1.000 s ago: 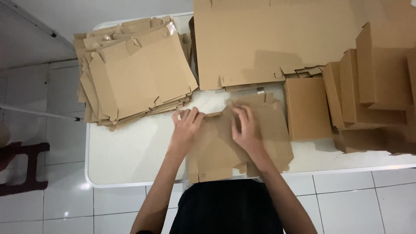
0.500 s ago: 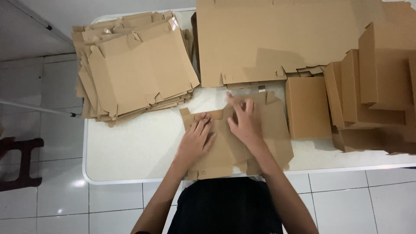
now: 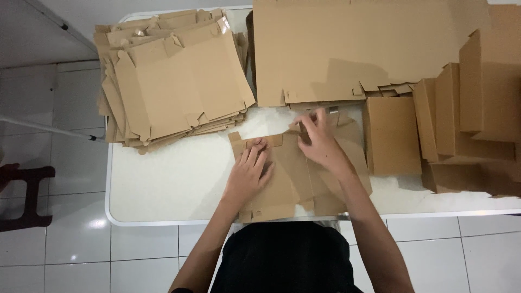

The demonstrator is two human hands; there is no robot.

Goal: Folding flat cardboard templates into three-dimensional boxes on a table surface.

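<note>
Two hands (image 3: 247,176) (one flat cardboard blank (image 3: 293,179))

top: black garment | arms: bare, no sleeves seen | hands: no gloves
</note>
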